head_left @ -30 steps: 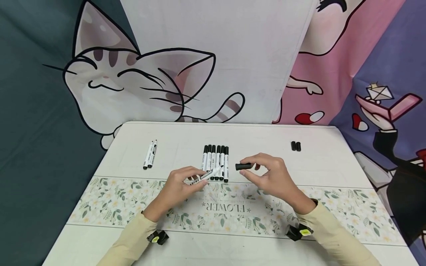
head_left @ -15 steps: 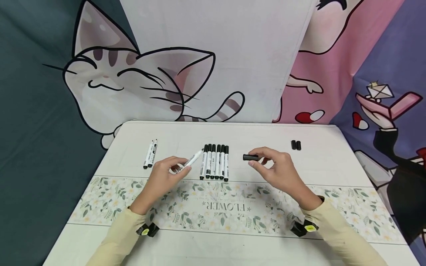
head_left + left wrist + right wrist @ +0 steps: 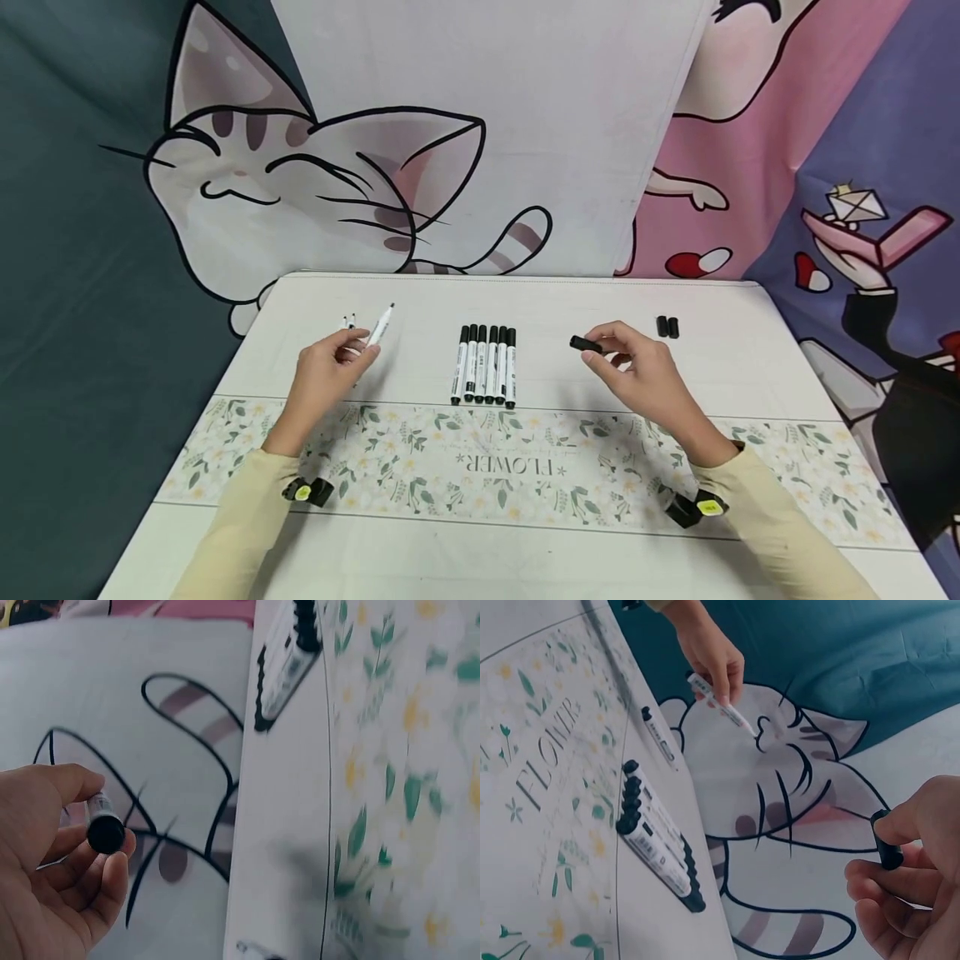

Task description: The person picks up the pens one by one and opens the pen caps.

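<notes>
A person's left hand [image 3: 324,367] pinches an uncapped white marker [image 3: 380,325], tip angled toward one o'clock, just above two bare markers [image 3: 349,320] lying at ten o'clock on the desk [image 3: 570,300]. The right hand [image 3: 637,371] grips its black cap [image 3: 585,343], apparently bound for two loose caps [image 3: 667,327] at two o'clock. Six capped markers [image 3: 484,364] wait centre.

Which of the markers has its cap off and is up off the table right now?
The marker pinched in the left hand, tip bare, above the two at far left. The six in the middle row lie capped on the table; the right hand holds its cap.
</notes>
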The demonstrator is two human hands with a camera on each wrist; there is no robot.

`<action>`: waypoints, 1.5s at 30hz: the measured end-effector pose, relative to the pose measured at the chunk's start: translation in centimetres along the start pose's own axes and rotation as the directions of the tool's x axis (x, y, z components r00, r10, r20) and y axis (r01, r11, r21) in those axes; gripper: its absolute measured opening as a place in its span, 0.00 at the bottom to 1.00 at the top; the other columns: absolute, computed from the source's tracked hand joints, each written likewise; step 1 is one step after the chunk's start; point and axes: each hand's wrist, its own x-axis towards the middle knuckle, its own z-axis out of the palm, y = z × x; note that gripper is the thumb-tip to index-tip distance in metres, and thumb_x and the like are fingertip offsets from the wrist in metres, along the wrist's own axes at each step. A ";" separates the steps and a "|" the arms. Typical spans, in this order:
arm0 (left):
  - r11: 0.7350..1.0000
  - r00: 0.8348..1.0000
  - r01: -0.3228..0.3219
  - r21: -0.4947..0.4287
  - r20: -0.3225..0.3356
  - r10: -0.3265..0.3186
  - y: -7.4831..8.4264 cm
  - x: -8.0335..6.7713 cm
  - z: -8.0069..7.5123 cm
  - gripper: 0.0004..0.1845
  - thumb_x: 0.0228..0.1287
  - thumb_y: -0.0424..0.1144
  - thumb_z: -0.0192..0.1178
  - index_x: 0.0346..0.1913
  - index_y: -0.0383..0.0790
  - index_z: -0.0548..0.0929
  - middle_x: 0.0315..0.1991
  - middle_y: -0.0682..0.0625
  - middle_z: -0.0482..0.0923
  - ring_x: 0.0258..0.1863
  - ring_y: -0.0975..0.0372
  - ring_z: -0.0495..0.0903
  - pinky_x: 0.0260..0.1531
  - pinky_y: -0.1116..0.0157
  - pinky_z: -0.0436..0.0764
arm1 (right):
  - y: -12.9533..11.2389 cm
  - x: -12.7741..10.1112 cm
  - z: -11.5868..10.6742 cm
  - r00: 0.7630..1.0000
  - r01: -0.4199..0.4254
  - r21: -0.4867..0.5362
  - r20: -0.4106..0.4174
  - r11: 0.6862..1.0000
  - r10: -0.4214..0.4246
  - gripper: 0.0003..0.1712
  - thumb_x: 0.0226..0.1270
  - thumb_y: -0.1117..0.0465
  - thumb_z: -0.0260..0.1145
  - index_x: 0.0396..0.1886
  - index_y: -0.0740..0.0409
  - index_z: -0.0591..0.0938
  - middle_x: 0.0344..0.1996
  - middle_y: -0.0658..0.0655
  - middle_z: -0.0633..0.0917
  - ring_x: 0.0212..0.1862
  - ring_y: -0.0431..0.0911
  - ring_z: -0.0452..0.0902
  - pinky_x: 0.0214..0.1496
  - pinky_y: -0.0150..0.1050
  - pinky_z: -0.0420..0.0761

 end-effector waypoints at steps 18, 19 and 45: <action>0.975 0.971 0.222 0.013 -0.098 -0.220 -6.1 2.1 -2.0 0.25 0.74 0.55 0.59 0.59 0.38 0.85 0.48 0.41 0.86 0.43 0.56 0.81 0.30 0.72 0.77 | 2.1 0.2 -1.8 0.994 -0.056 0.001 -0.092 0.998 0.055 0.11 0.69 0.62 0.71 0.50 0.55 0.86 0.42 0.56 0.88 0.40 0.28 0.78 0.40 0.21 0.76; 0.973 0.968 0.231 0.011 -0.101 -0.228 -6.4 2.1 -2.0 0.26 0.74 0.55 0.59 0.59 0.37 0.85 0.48 0.40 0.86 0.43 0.56 0.81 0.30 0.72 0.76 | 2.2 0.3 -1.9 0.993 -0.062 0.009 -0.099 0.998 0.062 0.11 0.69 0.62 0.71 0.50 0.55 0.86 0.42 0.56 0.88 0.40 0.28 0.78 0.40 0.21 0.76; 0.932 0.930 0.361 0.029 -0.081 -0.358 -11.5 2.1 -0.5 0.27 0.75 0.54 0.59 0.58 0.32 0.83 0.47 0.37 0.83 0.45 0.47 0.83 0.36 0.63 0.77 | 4.7 0.5 -3.8 0.949 -0.220 0.125 -0.202 0.967 0.242 0.14 0.71 0.60 0.71 0.52 0.60 0.87 0.34 0.44 0.84 0.34 0.36 0.78 0.34 0.24 0.75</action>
